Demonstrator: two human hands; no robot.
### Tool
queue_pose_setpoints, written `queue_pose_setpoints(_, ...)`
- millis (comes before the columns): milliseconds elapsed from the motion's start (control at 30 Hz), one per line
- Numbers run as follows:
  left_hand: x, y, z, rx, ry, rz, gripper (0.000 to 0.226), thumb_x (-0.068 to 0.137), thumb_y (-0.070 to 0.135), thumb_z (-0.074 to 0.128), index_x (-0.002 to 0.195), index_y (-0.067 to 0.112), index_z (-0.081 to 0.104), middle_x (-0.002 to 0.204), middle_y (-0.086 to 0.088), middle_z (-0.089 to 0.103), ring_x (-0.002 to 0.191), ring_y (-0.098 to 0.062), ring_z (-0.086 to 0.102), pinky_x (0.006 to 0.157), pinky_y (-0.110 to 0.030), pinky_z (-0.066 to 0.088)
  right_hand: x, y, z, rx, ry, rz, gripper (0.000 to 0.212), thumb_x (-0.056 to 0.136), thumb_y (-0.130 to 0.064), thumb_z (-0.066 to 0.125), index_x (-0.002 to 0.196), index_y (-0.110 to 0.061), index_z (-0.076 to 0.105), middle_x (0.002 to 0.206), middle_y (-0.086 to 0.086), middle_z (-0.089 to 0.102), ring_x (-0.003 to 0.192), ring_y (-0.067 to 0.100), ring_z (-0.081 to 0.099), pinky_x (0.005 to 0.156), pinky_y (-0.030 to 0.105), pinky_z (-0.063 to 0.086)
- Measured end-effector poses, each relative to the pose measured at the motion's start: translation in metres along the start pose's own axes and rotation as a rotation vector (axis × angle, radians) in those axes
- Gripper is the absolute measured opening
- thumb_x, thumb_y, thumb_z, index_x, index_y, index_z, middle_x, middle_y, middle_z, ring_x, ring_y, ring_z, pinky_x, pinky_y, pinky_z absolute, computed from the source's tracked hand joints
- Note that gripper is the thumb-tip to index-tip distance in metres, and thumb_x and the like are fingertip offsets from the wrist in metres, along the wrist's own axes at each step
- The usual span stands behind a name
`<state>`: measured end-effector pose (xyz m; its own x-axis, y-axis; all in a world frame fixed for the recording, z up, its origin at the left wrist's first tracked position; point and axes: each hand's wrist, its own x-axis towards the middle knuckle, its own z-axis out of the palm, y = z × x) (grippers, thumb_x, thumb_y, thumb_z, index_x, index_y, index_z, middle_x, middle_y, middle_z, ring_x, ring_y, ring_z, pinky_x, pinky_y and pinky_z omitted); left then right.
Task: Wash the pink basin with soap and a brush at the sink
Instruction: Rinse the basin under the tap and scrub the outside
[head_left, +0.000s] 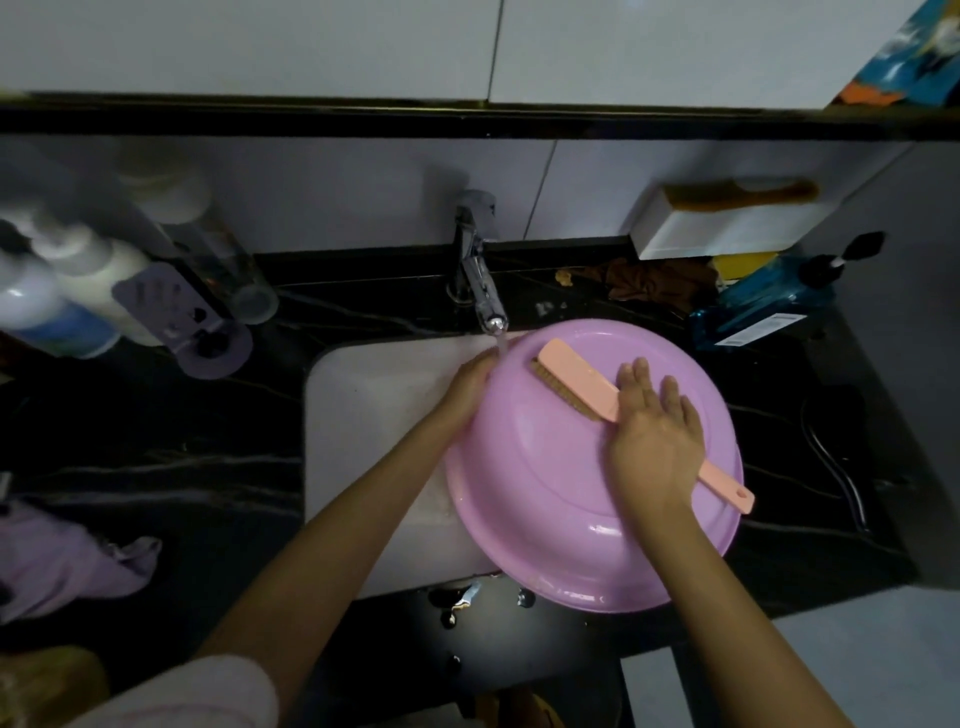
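Scrubbing upturned pink basin (545, 499): left hand (470, 387) grips rim, flat-fingered right hand (654, 441) presses brush (571, 371); next probably stroke across base.

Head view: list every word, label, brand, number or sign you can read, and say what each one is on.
No text in this view can be read.
Blue pump bottle: a white label with dark print, too small and blurred to read.
White bottles at the left: one has a blue patch on its label, too blurred to read.
Pink basin and brush: no lettering shows.
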<state>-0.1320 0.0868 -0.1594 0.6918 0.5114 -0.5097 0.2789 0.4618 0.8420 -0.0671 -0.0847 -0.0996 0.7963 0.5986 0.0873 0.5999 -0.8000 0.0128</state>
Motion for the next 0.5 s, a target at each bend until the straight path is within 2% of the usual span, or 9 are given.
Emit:
queue_pose_setpoints(67, -0.016, -0.018, 0.001, -0.062, 0.075, -0.049, 0.024, 0.094, 0.034, 0.050, 0.101, 0.022, 0.069, 0.103, 0.002, 0.070, 0.097, -0.013, 0.062, 0.089, -0.030, 0.048, 0.002, -0.003, -0.003, -0.021, -0.008, 0.008, 0.051, 0.082, -0.008, 0.036, 0.128, 0.003, 0.055, 0.131, 0.020, 0.056, 0.116, 0.048, 0.053, 0.094, 0.054, 0.043)
queue_pose_setpoints(133, -0.038, -0.034, -0.001, -0.045, 0.086, -0.021, 0.035, 0.098, 0.042, 0.041, 0.122, 0.025, 0.060, 0.122, 0.004, 0.062, 0.112, -0.012, 0.056, 0.099, -0.031, 0.043, 0.001, -0.005, -0.003, -0.025, -0.025, 0.008, 0.056, 0.081, -0.013, 0.027, 0.127, 0.003, 0.056, 0.130, 0.020, 0.056, 0.115, 0.048, 0.054, 0.093, 0.054, 0.044)
queue_pose_setpoints(167, -0.049, -0.042, -0.004, 0.013, 0.072, 0.013, 0.040, 0.100, 0.041, 0.036, 0.132, 0.024, 0.052, 0.130, 0.006, 0.056, 0.118, -0.010, 0.051, 0.102, -0.029, 0.039, 0.002, -0.004, -0.002, -0.024, -0.027, 0.009, 0.054, 0.082, -0.011, 0.030, 0.129, 0.003, 0.054, 0.132, 0.020, 0.054, 0.117, 0.048, 0.052, 0.095, 0.054, 0.043)
queue_pose_setpoints(233, -0.069, -0.053, -0.017, 0.153, 0.061, 0.085, 0.039, 0.102, 0.022, 0.037, 0.140, 0.018, 0.043, 0.136, 0.011, 0.043, 0.127, -0.007, 0.041, 0.105, -0.019, 0.031, 0.000, -0.002, -0.001, -0.006, -0.032, 0.020, 0.050, 0.084, -0.005, 0.042, 0.133, 0.002, 0.050, 0.138, 0.020, 0.049, 0.123, 0.048, 0.046, 0.099, 0.054, 0.038)
queue_pose_setpoints(300, -0.078, -0.068, -0.034, 0.248, 0.172, 0.169, 0.039, 0.093, -0.003, 0.045, 0.128, 0.010, 0.055, 0.127, 0.004, 0.053, 0.122, -0.015, 0.050, 0.095, -0.013, 0.038, -0.001, 0.000, -0.002, 0.007, -0.043, 0.032, 0.052, 0.084, -0.002, 0.050, 0.136, 0.002, 0.047, 0.141, 0.019, 0.046, 0.126, 0.048, 0.043, 0.101, 0.054, 0.036)
queue_pose_setpoints(333, -0.077, -0.075, -0.040, 0.295, 0.257, 0.179, 0.039, 0.089, -0.007, 0.047, 0.123, 0.009, 0.059, 0.121, -0.001, 0.056, 0.116, -0.020, 0.055, 0.091, -0.016, 0.042, -0.001, 0.000, -0.003, 0.006, -0.057, 0.035, 0.053, 0.085, -0.003, 0.051, 0.137, 0.001, 0.045, 0.142, 0.019, 0.045, 0.128, 0.047, 0.042, 0.103, 0.054, 0.035)
queue_pose_setpoints(400, -0.074, -0.082, -0.043, 0.307, 0.342, 0.050, 0.040, 0.090, 0.001, 0.050, 0.129, 0.010, 0.053, 0.125, -0.003, 0.046, 0.110, -0.020, 0.053, 0.096, -0.028, 0.044, -0.002, 0.000, -0.004, 0.003, -0.090, 0.041, 0.053, 0.087, -0.004, 0.050, 0.139, 0.001, 0.042, 0.144, 0.019, 0.042, 0.130, 0.047, 0.039, 0.104, 0.053, 0.033)
queue_pose_setpoints(467, -0.074, -0.087, -0.038, 0.143, 0.220, -0.134, 0.041, 0.095, 0.018, 0.048, 0.136, 0.018, 0.048, 0.135, -0.001, 0.047, 0.115, -0.017, 0.053, 0.101, -0.039, 0.045, -0.003, -0.001, -0.006, -0.005, -0.109, 0.050, 0.053, 0.087, -0.004, 0.049, 0.140, 0.001, 0.041, 0.145, 0.019, 0.041, 0.130, 0.047, 0.038, 0.104, 0.053, 0.033)
queue_pose_setpoints(500, -0.076, -0.087, -0.033, 0.075, 0.150, -0.174, 0.039, 0.096, 0.026, 0.045, 0.134, 0.024, 0.049, 0.132, 0.001, 0.054, 0.114, -0.016, 0.056, 0.098, -0.041, 0.047, -0.004, 0.000, -0.007, -0.016, -0.127, 0.061, 0.053, 0.088, -0.004, 0.049, 0.140, 0.001, 0.041, 0.145, 0.019, 0.040, 0.130, 0.047, 0.038, 0.103, 0.053, 0.034)
